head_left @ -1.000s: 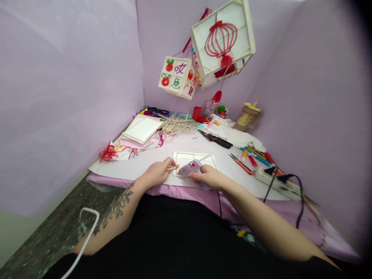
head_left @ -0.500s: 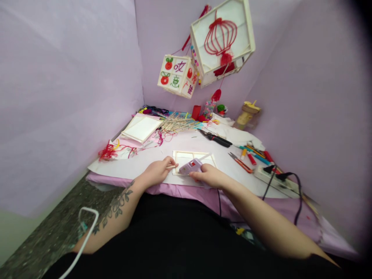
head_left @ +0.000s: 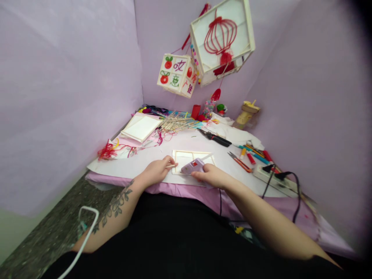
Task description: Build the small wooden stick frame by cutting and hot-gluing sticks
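A lilac hot glue gun [head_left: 193, 166] with a pale glue stick at its back is gripped in my right hand [head_left: 213, 175]. Its nozzle points left and down, over the lower left part of a white panel framed with thin wooden sticks [head_left: 183, 154]. My left hand [head_left: 158, 169] pinches a short thin wooden stick [head_left: 171, 166] at the panel's left edge. The panel lies flat on white paper near the table's front edge. My right hand and the glue gun hide part of it.
Black-handled pliers [head_left: 216, 138], orange-handled scissors [head_left: 240, 162], markers [head_left: 250, 157] and a power strip [head_left: 274, 181] lie to the right. Stacked framed panels [head_left: 141, 128], red yarn [head_left: 107, 151] and loose sticks [head_left: 178, 123] lie farther back or left. Two box lanterns [head_left: 177, 75] hang above.
My right hand and the glue gun have shifted slightly to the right along the panel. My left hand keeps its pinch on the stick, almost unmoved.
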Demonstrator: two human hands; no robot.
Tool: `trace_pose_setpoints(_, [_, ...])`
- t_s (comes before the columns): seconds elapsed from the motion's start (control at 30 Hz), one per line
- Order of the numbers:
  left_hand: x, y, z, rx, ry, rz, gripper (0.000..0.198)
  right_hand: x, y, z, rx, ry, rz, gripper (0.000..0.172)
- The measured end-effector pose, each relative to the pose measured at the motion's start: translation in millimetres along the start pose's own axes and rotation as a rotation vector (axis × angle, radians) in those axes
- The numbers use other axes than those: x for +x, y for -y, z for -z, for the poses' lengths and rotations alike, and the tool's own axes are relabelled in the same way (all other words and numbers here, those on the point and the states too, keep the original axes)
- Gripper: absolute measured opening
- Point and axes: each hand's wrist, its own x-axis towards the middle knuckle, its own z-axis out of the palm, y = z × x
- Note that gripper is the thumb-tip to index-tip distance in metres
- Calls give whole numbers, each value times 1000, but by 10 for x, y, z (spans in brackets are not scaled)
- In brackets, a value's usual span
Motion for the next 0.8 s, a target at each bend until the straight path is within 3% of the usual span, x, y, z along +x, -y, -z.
trace_pose_setpoints(0.8, [7, 25, -19, -11, -10, 18, 22, -128, -211, 129, -24, -68, -47, 36])
